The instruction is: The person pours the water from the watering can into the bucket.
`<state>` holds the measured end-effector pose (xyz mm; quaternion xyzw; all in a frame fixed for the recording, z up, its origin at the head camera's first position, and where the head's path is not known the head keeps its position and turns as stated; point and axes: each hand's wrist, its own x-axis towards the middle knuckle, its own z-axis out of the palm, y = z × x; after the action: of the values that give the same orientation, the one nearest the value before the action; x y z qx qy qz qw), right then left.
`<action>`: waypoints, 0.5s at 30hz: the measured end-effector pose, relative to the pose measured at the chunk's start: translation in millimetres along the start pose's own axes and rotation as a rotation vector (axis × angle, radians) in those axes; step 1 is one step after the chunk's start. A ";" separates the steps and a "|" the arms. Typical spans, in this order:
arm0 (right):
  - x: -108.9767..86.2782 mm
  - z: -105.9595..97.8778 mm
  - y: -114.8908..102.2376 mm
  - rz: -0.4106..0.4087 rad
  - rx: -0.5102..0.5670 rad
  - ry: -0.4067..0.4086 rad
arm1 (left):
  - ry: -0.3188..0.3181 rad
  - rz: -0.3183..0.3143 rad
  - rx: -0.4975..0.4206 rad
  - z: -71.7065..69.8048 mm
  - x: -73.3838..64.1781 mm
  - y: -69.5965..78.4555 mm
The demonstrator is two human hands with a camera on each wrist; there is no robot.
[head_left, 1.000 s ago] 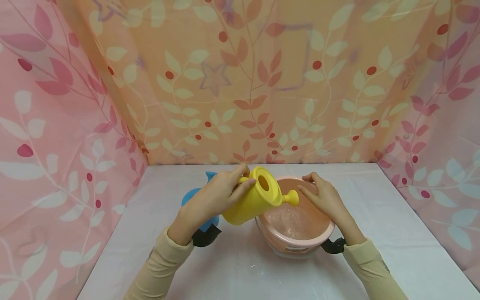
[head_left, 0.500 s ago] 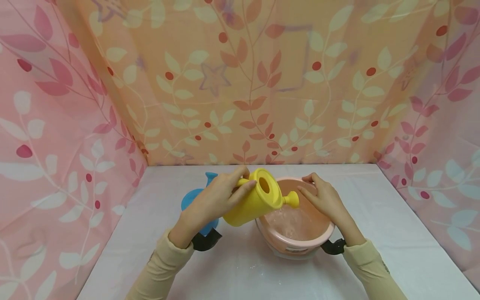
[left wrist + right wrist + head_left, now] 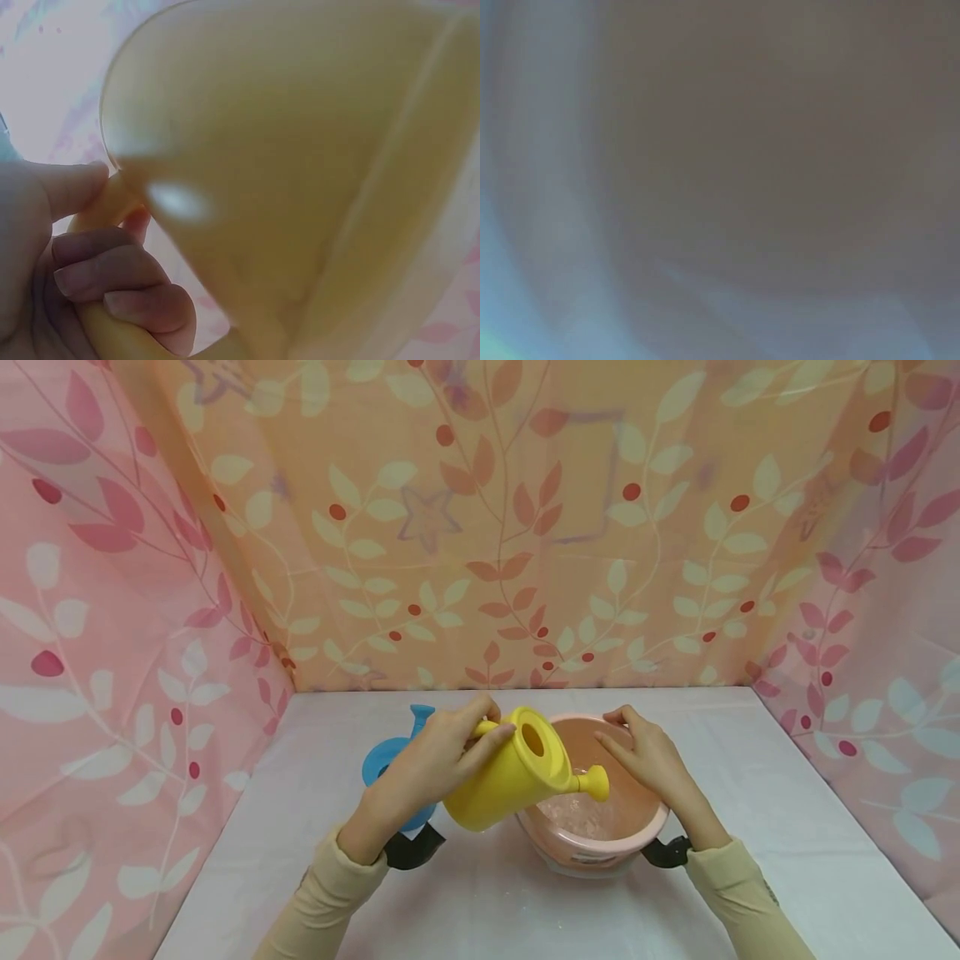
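Observation:
My left hand (image 3: 442, 745) grips the handle of a yellow watering can (image 3: 498, 785); the left wrist view shows fingers curled round the handle (image 3: 124, 341). The can hangs tilted to the right, its spout's round head (image 3: 597, 783) over the inside of a pink bucket (image 3: 592, 847). Rippled water (image 3: 577, 814) shows in the bucket below the spout. At the bucket's far right, my right hand (image 3: 648, 752) holds the rim, thumb on the inner side. The right wrist view is a blur of the bucket's wall (image 3: 780, 150).
A blue watering can (image 3: 386, 758) stands left of the bucket, partly hidden behind the left hand and forearm. Small water drops (image 3: 504, 893) lie on the white tabletop (image 3: 450, 914) in front. Leaf-patterned cloth (image 3: 480, 527) encloses the table at the back and both sides.
The yellow watering can has tipped further, its spout sinking lower and slightly right over the bucket. The left hand has turned with it. The right hand stays on the rim.

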<state>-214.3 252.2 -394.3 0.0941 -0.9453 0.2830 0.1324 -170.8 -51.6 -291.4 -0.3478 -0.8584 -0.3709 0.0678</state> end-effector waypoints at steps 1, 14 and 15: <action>0.0 0.0 0.1 -0.001 -0.002 0.000 | 0.003 0.002 0.003 0.3 -0.2 0.5; 0.3 -0.5 -1.0 -0.023 -0.019 0.010 | -0.005 -0.021 0.024 -0.7 -0.8 2.2; 0.3 -0.5 -1.2 -0.018 -0.019 0.007 | -0.007 -0.022 0.025 -0.8 -0.7 2.1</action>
<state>-214.2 251.4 -393.2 0.1005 -0.9466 0.2732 0.1389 -169.0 -51.5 -289.8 -0.3387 -0.8670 -0.3596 0.0650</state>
